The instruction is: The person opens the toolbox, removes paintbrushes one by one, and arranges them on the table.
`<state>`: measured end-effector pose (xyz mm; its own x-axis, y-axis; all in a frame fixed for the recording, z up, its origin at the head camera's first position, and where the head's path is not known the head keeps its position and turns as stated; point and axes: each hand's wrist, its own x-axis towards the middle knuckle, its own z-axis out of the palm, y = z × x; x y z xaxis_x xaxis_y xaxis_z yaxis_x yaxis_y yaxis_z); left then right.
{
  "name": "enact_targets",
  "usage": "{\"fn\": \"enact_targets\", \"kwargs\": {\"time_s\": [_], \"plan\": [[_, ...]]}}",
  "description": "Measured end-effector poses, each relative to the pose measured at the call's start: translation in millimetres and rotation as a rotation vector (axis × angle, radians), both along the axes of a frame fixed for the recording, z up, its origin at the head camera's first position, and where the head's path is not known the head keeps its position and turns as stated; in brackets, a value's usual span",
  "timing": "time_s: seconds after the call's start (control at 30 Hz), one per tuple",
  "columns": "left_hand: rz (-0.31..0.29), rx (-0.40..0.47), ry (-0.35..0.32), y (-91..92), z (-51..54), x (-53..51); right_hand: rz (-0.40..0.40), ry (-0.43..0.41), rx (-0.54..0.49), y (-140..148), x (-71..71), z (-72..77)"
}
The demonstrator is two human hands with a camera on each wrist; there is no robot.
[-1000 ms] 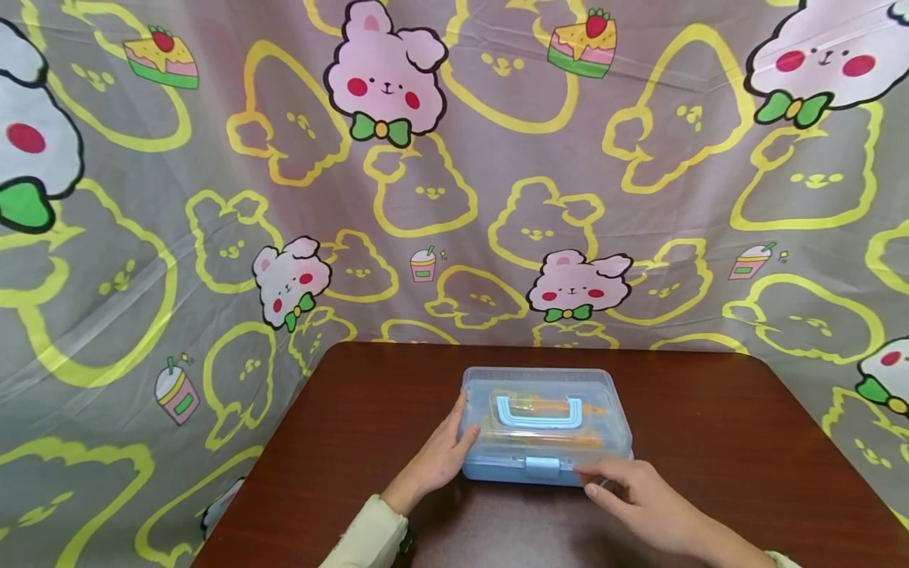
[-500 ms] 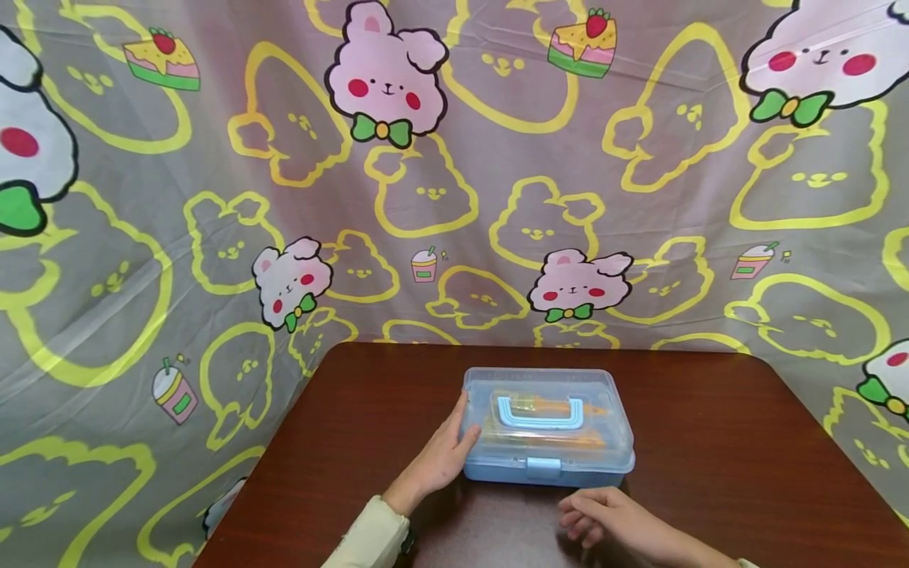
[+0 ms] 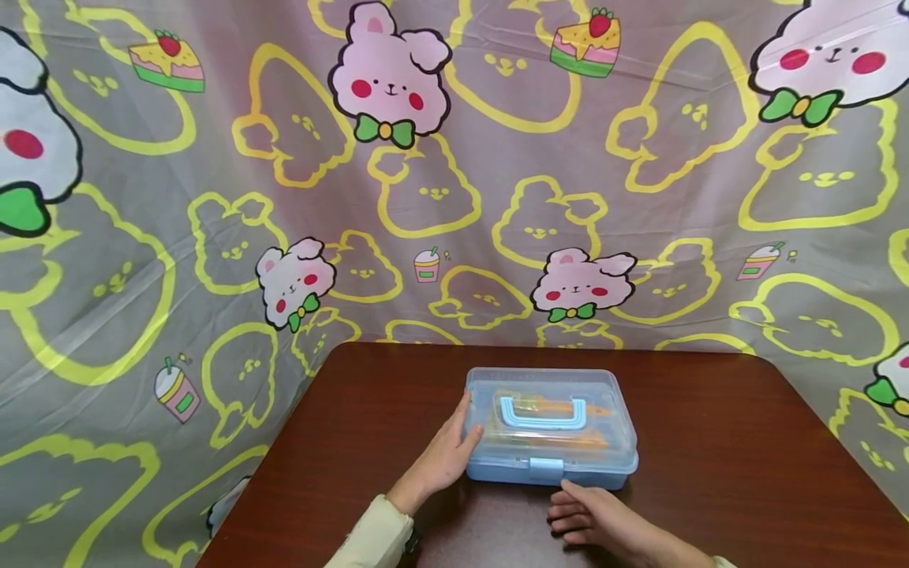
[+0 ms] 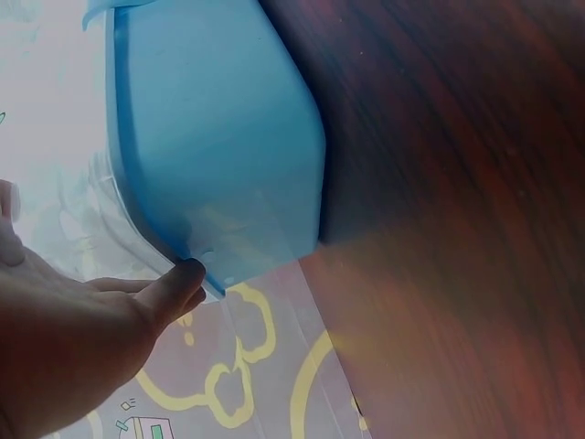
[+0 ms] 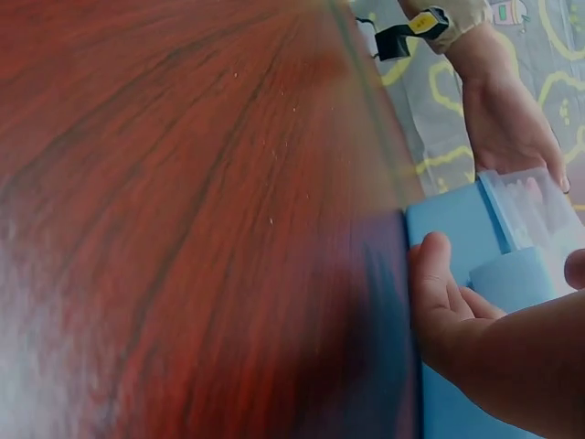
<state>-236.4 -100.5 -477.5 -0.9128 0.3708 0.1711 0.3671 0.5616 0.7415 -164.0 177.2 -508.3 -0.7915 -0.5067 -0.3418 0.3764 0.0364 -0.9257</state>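
Note:
A blue plastic storage box (image 3: 507, 472) with a clear lid (image 3: 604, 386) stands on the table. On the lid is a light-blue handle (image 3: 543, 422), and at the front a blue latch (image 3: 547, 468). Orange and yellowish items (image 3: 547, 406) show blurrily through the lid, which is down. My left hand (image 3: 443, 454) lies along the box's left side with fingers extended, touching the lid's edge in the left wrist view. My right hand (image 3: 596, 517) is just in front of the box, below the latch, fingers loosely bent and holding nothing. Whether it touches the box I cannot tell.
The dark brown wooden table (image 3: 731, 442) extends on both sides of the box. A patterned cloth (image 3: 483, 197) with rabbits and yellow outlines hangs behind and to the left. A small black and yellow device (image 5: 420, 32) sits at the left wrist.
My right hand has come off the box's front right edge, moving left and toward me, and turned so its fingers spread loosely. The left hand stays on the box's side.

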Motion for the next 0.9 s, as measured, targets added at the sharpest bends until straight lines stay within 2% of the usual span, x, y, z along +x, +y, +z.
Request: {"fn": "enact_targets", "kwargs": {"time_s": [0.4, 0.9], "plan": [[0.005, -0.005, -0.015, 0.8, 0.1, -0.2, -0.119, -0.128, -0.079, -5.8, -6.7, 2.4], [0.007, -0.009, 0.006, 1.6, -2.5, -0.9, -0.186, -0.190, -0.188, -7.8, -10.8, -1.7]]}}
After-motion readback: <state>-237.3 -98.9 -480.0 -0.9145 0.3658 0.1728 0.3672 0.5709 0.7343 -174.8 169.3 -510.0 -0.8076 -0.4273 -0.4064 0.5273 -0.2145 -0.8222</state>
